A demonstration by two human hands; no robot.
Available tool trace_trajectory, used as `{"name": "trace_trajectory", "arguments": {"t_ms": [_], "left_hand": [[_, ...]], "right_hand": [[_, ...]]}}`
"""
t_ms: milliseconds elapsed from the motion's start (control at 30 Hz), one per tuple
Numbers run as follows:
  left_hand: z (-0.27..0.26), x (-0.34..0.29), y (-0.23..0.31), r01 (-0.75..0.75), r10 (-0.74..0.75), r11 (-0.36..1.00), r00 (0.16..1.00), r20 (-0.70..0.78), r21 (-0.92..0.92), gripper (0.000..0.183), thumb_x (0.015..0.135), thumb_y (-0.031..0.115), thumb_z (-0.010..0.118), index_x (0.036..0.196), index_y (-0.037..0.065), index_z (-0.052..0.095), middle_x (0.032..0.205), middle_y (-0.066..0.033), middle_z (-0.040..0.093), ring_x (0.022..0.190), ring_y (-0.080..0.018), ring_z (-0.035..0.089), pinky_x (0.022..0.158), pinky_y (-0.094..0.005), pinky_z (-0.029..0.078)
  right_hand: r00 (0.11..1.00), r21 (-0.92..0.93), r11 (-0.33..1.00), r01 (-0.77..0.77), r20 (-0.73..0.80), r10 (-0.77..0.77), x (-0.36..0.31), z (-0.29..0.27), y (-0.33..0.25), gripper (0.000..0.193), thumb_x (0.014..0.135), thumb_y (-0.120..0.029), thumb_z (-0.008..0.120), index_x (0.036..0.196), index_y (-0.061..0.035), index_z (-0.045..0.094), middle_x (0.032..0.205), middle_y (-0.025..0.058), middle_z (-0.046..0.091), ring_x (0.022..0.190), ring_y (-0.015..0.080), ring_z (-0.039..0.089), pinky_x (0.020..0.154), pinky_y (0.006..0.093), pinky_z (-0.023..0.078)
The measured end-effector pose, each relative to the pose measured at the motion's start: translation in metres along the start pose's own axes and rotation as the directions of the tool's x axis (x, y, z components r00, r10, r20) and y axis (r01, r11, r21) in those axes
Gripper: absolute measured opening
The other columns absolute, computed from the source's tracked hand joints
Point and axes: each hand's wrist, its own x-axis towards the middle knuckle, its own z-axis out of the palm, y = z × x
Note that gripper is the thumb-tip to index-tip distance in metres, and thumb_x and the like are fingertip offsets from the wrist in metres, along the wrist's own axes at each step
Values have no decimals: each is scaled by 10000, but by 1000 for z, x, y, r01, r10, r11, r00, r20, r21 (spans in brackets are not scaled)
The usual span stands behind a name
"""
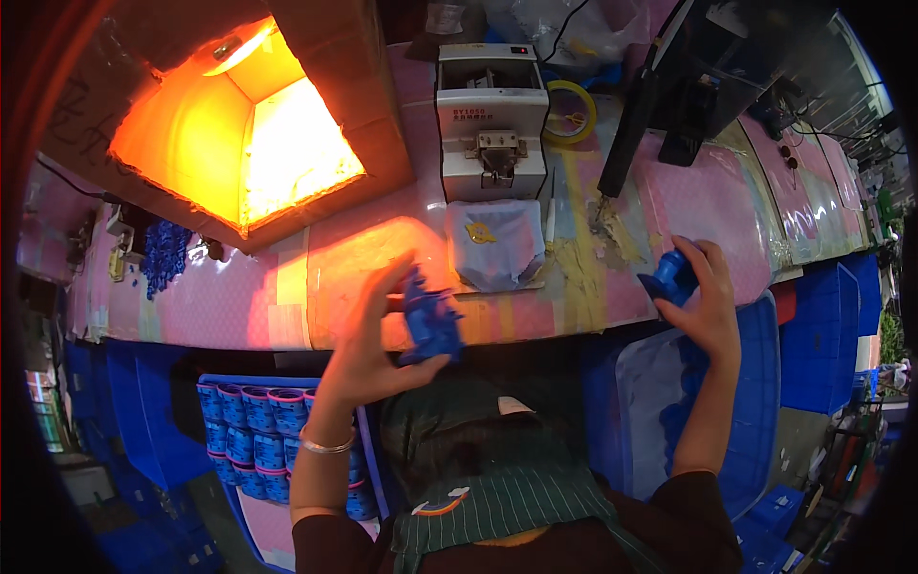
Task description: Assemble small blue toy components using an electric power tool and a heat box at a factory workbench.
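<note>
The left hand (371,349) grips a jagged blue piece (430,323), the right hand (710,308) a rounded blue piece (675,272); light, steady pressure should suit both.

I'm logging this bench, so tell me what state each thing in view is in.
Left hand, fingers closed on a blue piece.
Right hand, holding another blue piece.
Cardboard box, open-fronted, lit inside.
Lamp, on.
White machine, upright; running or not, cannot tell.
White cloth, spread under a yellow piece.
Blue cups, stacked in layers.
Right blue bin, open-topped.
</note>
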Motion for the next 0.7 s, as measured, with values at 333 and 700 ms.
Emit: {"name": "trace_trajectory", "arguments": {"t_ms": [333, 700], "left_hand": [[64, 67, -50, -111, 116, 992, 991, -72, 66, 948, 624, 163, 907, 1409, 60, 386, 1389, -190, 480, 1235, -345, 539, 1032, -425, 457], [103, 45, -32, -195, 278, 803, 958, -65, 563, 634, 693, 189, 793, 1285, 71, 600, 1335, -73, 579, 1261, -261, 521, 1126, -459, 344]], "right_hand": [[982, -65, 993, 95, -157, -104, 45, 42, -10, 632, 723, -146, 802, 1310, -101, 572, 1384, 161, 478, 1257, 382, 468, 1039, 450, 403], [844, 412, 910, -55, -468, 263, 137, 108, 6, 707, 849, -152, 755, 1445, -26, 396, 1320, 192, 537, 1193, 250, 554, 964, 365, 472]]}}
